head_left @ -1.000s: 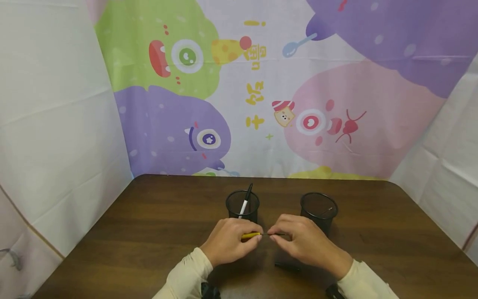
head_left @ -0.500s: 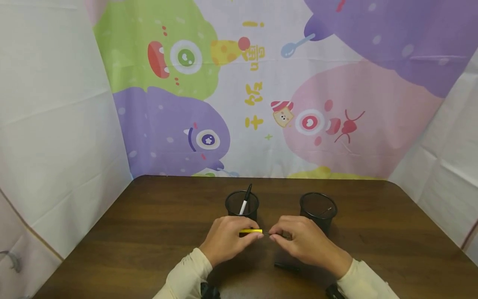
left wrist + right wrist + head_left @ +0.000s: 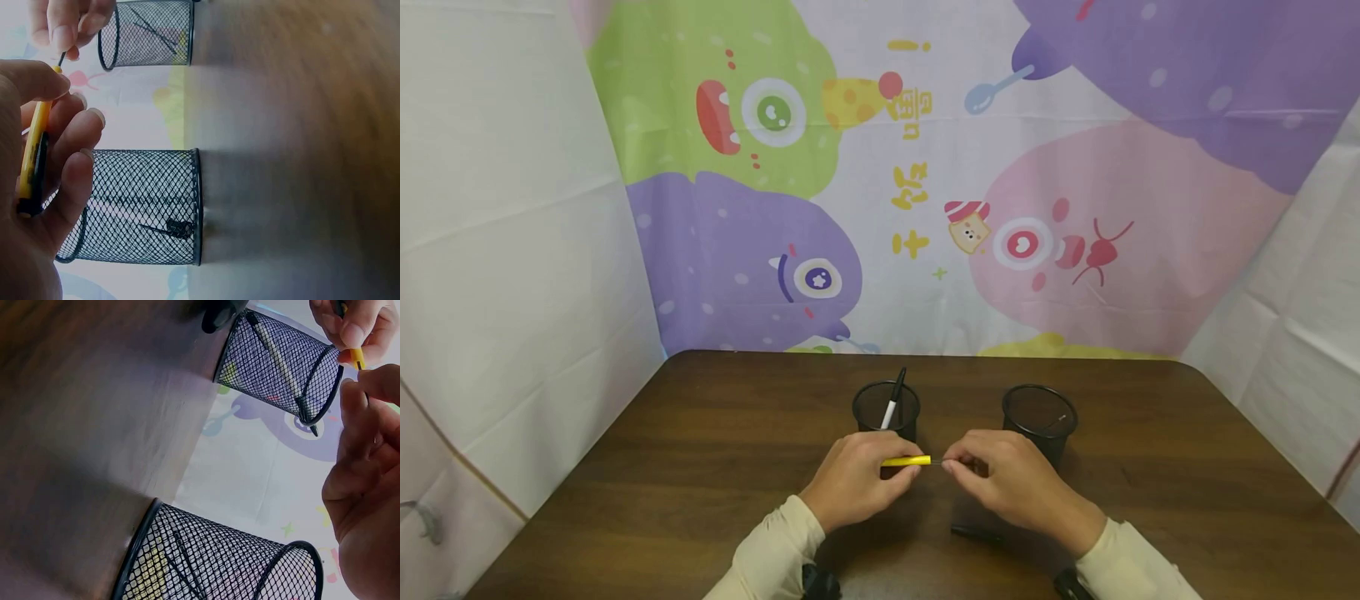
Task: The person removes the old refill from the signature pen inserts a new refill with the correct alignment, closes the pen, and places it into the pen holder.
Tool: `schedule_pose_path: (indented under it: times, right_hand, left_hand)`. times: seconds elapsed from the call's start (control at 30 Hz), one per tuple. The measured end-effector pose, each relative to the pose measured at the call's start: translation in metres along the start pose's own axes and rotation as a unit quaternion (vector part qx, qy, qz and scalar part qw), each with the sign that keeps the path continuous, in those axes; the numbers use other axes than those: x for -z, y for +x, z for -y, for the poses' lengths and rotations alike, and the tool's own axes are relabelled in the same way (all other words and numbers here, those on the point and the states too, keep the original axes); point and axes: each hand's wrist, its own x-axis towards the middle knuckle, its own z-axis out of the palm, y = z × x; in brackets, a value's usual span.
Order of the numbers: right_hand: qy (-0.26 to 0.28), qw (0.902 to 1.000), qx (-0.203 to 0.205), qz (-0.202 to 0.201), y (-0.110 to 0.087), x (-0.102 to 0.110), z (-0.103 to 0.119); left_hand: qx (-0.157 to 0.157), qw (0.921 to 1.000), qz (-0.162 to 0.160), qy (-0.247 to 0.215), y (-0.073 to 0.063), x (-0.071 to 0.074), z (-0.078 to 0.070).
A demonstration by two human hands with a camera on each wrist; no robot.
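Note:
My left hand [image 3: 859, 477] holds a yellow pen barrel [image 3: 907, 460] between thumb and fingers. In the left wrist view the barrel [image 3: 36, 140] has a black end and a black clip, lying along the palm. A thin dark rod [image 3: 62, 59], like a pen refill, stands out of its yellow tip. My right hand [image 3: 1009, 477] pinches this rod with thumb and forefinger, close to the tip; part of it is hidden by the fingers. Both hands are held up over the table, in front of two black mesh cups.
The left mesh cup [image 3: 859, 410] contains a white pen [image 3: 889, 413] with a black end. Thin dark sticks [image 3: 181, 559] lean inside the right mesh cup [image 3: 1006, 410]. A short black piece [image 3: 976, 533] lies on the wooden table [image 3: 700, 467] below my right hand.
The yellow barrel has turned level and risen slightly, its tip now closer to my right fingertips, with less rod showing between. My right hand stays nearly in place; the cups have not moved.

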Motion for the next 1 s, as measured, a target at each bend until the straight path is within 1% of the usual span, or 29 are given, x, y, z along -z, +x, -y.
schedule_pose_path:
  times: [0.1,0.37,0.63,0.73,0.87,1.0]
  right_hand:
    - [0.007,1.0,-0.001,0.001,0.0,-0.0003,-0.0012]
    - [0.019,0.9998,-0.006,0.006,0.0001,0.0002,-0.0011]
    - [0.021,0.9997,-0.009,0.006,0.0,-0.0002,0.0007]
    - [0.025,0.9997,-0.004,0.005,0.0001,-0.0008,0.0017]
    - [0.03,0.9995,0.006,0.003,0.0003,-0.0015,0.0026]
    - [0.031,0.9994,0.013,0.002,0.0005,-0.0018,0.003]
  left_hand:
    - [-0.009,1.0,-0.001,0.0,-0.0004,0.0002,0.0013]
    - [-0.022,0.9997,-0.005,-0.006,-0.001,0.0008,0.0014]
    - [-0.012,0.9998,-0.002,-0.015,-0.0009,0.0006,0.0003]
    - [-0.022,0.9997,-0.006,-0.009,-0.0007,-0.0001,0.0007]
    - [-0.042,0.9989,-0.02,0.005,-0.0007,-0.0013,0.0018]
    - [-0.045,0.9987,-0.023,0.003,-0.0012,-0.0012,0.0021]
